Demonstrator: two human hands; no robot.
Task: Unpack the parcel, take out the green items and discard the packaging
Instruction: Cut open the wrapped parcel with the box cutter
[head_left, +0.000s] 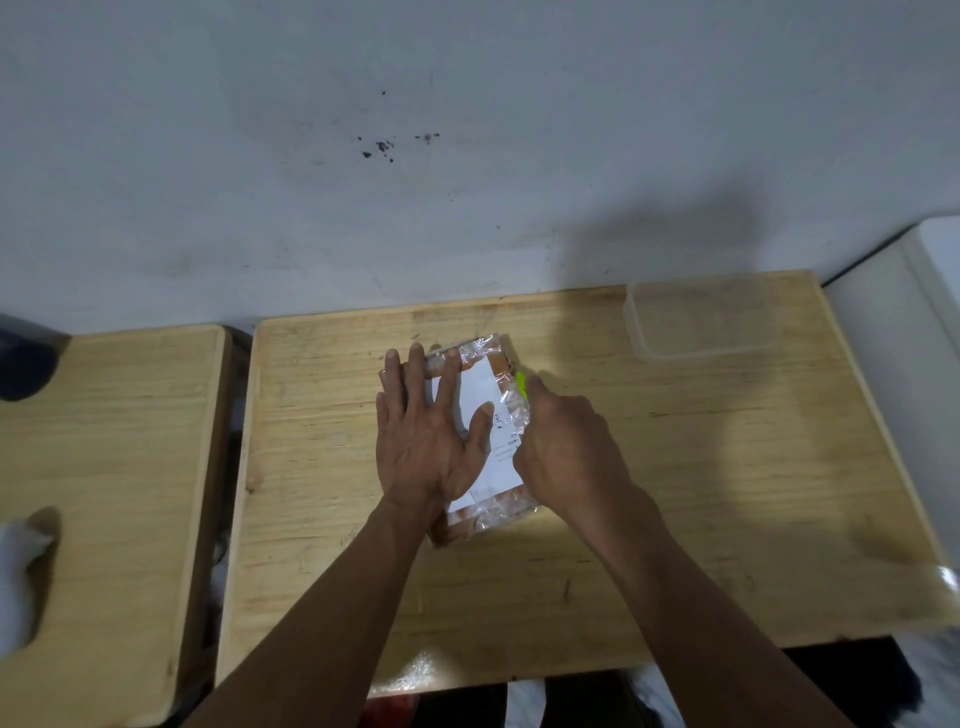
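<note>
Wooden tabletop (675, 493), grey wall | parcel (480, 410) mid-table, still taped | left hand (431, 441) flat, open, pinning it | right hand (566, 447) closed on green tool (521, 383) at parcel's right edge | unpacking barely begun; items, discarding remain

A clear plastic container (704, 319) is seen at the upper right of a wooden table (675, 493). A second wooden table (104, 467) is placed at the left, below a stained white wall (363, 156).
</note>
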